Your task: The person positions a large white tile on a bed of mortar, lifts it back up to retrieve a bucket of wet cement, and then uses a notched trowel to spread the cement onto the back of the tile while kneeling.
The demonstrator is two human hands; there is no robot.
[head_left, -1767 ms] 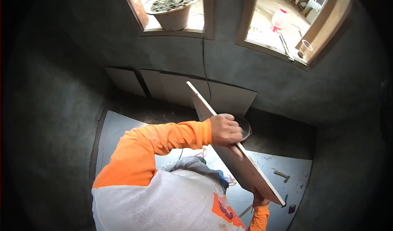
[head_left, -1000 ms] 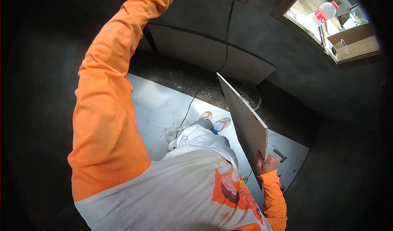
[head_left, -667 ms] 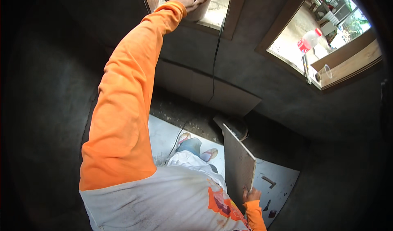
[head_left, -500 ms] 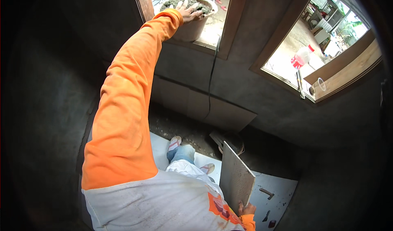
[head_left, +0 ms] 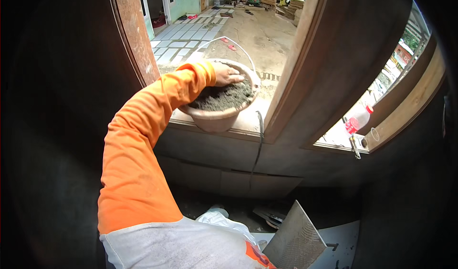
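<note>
On the window sill stands a pale bucket (head_left: pixel 217 121) with a white wire handle, filled with grey wet mortar (head_left: pixel 224 97). My left hand (head_left: pixel 226 74) reaches into it from an orange sleeve. Its fingers lie stretched out on the mortar near the far right of the bucket; the thumb is hidden. A grey tile (head_left: pixel 300 240) stands tilted at the lower right, its back showing fine ridges. My right hand is out of the picture, below the lower edge.
Wooden window frames (head_left: pixel 281 92) border the opening around the bucket. A black cable (head_left: pixel 260 145) hangs over the sill. On the right sill are a plastic bottle with a red cap (head_left: pixel 360 118) and a clear cup (head_left: pixel 374 134). Large tiles (head_left: pixel 248 185) line the lower wall.
The view has tilted up, so the bucket sits lower and the yard beyond shows more. My left fingers, spread before, are closer together. My right hand, earlier on the tile's edge, has left the picture.
</note>
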